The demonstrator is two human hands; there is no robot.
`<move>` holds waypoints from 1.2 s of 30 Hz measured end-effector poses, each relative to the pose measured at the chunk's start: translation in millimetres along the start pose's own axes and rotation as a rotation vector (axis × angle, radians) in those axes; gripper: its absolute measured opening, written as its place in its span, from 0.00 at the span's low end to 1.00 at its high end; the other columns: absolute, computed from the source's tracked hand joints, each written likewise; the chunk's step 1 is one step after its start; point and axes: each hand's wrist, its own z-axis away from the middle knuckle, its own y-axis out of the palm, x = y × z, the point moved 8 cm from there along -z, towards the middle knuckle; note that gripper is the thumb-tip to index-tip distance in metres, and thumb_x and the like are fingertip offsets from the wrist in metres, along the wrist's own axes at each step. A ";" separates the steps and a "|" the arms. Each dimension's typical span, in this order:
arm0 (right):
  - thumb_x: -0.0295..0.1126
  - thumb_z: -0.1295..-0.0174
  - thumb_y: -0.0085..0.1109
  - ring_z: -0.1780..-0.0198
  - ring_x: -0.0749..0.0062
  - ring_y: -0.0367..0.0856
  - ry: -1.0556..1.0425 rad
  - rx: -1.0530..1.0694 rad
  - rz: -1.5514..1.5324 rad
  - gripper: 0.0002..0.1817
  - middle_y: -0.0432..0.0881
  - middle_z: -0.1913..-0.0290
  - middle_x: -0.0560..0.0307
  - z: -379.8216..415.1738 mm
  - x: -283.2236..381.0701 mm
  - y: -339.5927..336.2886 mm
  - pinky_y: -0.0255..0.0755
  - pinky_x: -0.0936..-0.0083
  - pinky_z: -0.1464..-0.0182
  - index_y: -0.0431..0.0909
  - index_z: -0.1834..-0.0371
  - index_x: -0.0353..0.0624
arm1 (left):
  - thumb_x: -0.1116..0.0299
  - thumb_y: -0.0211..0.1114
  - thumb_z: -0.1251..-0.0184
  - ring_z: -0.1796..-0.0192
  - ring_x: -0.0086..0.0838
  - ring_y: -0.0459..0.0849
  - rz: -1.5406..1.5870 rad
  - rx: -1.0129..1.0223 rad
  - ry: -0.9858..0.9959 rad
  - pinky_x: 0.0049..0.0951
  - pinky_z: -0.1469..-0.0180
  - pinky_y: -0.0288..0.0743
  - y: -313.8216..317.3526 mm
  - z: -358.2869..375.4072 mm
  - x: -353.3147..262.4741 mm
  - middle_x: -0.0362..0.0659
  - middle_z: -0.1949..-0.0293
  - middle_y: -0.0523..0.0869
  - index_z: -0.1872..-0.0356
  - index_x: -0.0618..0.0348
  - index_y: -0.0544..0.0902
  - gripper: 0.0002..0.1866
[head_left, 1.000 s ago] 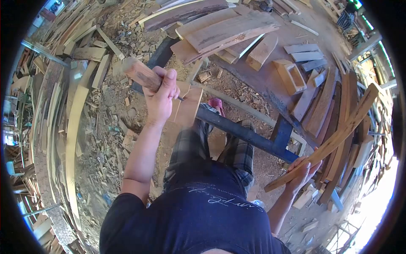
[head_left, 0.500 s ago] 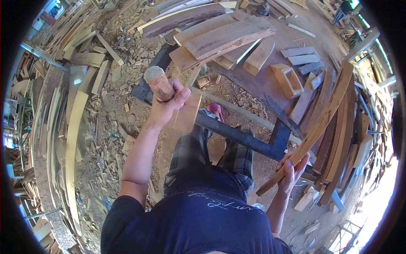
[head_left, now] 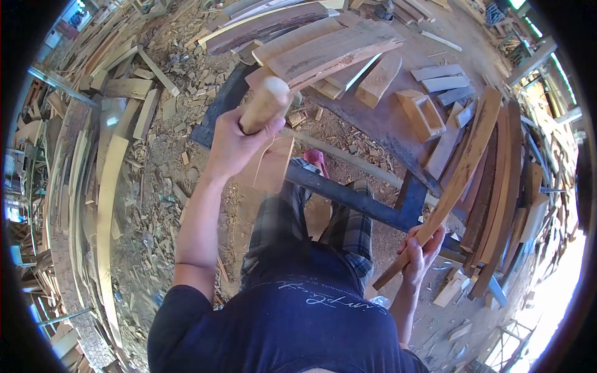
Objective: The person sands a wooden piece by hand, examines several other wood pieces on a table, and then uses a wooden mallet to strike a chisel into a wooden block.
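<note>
My left hand [head_left: 235, 148] is wrapped round a thick, round, blunt-ended piece of wood [head_left: 266, 107], its pale end pointing up and slightly right. Just below that hand, a flat brown wooden board [head_left: 275, 166] with a thin line across it overlaps the dark bench frame. My right hand [head_left: 424, 253] grips a long, narrow wooden plank [head_left: 465, 168] near its lower end, thumb on the near face. The plank slants up and to the right, over the stacked boards.
A dark beam [head_left: 348, 198] crosses before my knees. Ahead lie wide curved planks [head_left: 336, 53] and a hollow wooden box [head_left: 423, 115]. Long boards [head_left: 513, 186] stand stacked at right. Wood chips [head_left: 158, 205] and a long pale strip [head_left: 107, 211] cover the left ground.
The round piece of wood has swung from leaning left to leaning right as my left hand turned and shifted slightly left. The plank in my right hand has moved a little left.
</note>
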 end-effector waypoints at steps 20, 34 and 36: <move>0.34 0.57 0.68 0.67 0.79 0.75 0.143 0.031 0.021 0.38 0.76 0.63 0.59 16.0 -40.6 -3.6 0.70 0.81 0.65 0.64 0.40 0.39 | 0.52 0.76 0.45 0.59 0.23 0.83 -0.160 0.084 -0.327 0.27 0.53 0.76 -48.0 34.0 117.4 0.43 0.61 0.88 0.55 0.69 0.84 0.28; 0.37 0.55 0.70 0.67 0.81 0.74 0.189 0.037 0.020 0.37 0.76 0.63 0.60 15.5 -51.9 -2.0 0.69 0.82 0.65 0.65 0.41 0.40 | 0.54 0.77 0.51 0.62 0.27 0.86 -0.579 0.140 -0.358 0.30 0.57 0.77 -30.7 27.7 94.0 0.45 0.66 0.89 0.58 0.62 0.85 0.24; 0.36 0.55 0.70 0.67 0.81 0.74 0.183 0.043 0.015 0.37 0.76 0.62 0.60 15.2 -51.7 -0.5 0.69 0.82 0.65 0.64 0.40 0.40 | 0.56 0.78 0.51 0.61 0.25 0.85 -0.399 0.178 -0.374 0.29 0.57 0.77 -34.1 31.9 103.8 0.42 0.64 0.88 0.56 0.62 0.85 0.25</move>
